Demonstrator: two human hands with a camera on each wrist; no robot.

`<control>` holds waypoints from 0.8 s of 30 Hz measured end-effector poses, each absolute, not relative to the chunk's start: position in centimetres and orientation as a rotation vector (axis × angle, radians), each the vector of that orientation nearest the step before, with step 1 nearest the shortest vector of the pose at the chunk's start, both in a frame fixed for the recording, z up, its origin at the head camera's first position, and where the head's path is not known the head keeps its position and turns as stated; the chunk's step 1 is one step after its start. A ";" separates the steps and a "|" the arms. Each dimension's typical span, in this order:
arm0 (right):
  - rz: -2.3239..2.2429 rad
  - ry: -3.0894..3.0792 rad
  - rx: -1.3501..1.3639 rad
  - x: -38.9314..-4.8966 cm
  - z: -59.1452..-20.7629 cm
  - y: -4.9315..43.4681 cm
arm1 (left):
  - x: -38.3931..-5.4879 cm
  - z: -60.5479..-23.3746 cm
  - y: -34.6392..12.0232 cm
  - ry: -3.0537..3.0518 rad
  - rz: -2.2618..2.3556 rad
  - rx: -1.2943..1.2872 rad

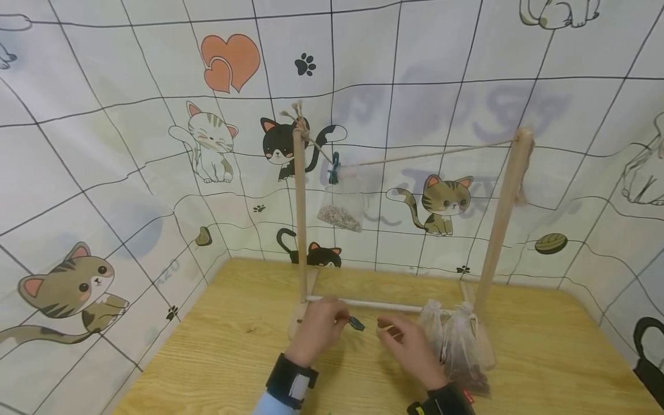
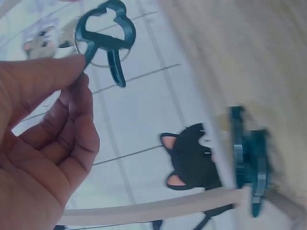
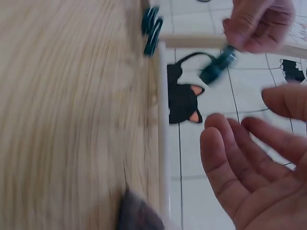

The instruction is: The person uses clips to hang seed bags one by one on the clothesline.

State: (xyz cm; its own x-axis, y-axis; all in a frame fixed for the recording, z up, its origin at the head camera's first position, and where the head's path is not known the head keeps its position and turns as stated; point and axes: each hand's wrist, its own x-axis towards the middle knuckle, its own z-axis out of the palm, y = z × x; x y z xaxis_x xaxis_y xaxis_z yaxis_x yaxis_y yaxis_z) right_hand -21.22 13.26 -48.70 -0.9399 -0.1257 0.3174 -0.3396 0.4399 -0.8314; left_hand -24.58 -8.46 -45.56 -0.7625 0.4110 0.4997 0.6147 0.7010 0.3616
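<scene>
My left hand (image 1: 320,324) pinches a dark green clothes peg (image 1: 356,324) between thumb and fingertips, one handle of it hidden under the thumb. The round head of this peg (image 2: 107,40) points away from the hand in the left wrist view. Facing it, my right hand (image 1: 412,349) has loosely bent fingers apart from the thumb and holds nothing. Just right of that hand, sheer drawstring pouches (image 1: 460,340) with dark contents lean at the rack's right foot. More green pegs (image 3: 153,37) lie by the rack's left foot.
A wooden rack has a left post (image 1: 300,219), a right post (image 1: 503,225) and a low white crossbar (image 1: 381,306). From its sagging rope (image 1: 436,154) hangs a sheer pouch (image 1: 339,216), clipped by a green peg (image 1: 334,170). Behind is a cat-print cloth (image 1: 363,69).
</scene>
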 end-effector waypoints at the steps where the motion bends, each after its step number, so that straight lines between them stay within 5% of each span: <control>1: 1.583 -2.470 0.385 -21.2 -48.6 13.1 | -24.3 -45.2 -8.4 -2.506 -0.738 -0.825; 11: 2.245 -2.351 0.184 -20.9 -47.2 12.1 | -22.6 -42.6 -7.3 -2.359 -0.753 -1.032; 24: 2.350 -2.214 0.138 -20.7 -46.5 12.3 | -22.1 -42.0 -7.3 -2.398 -0.887 -1.013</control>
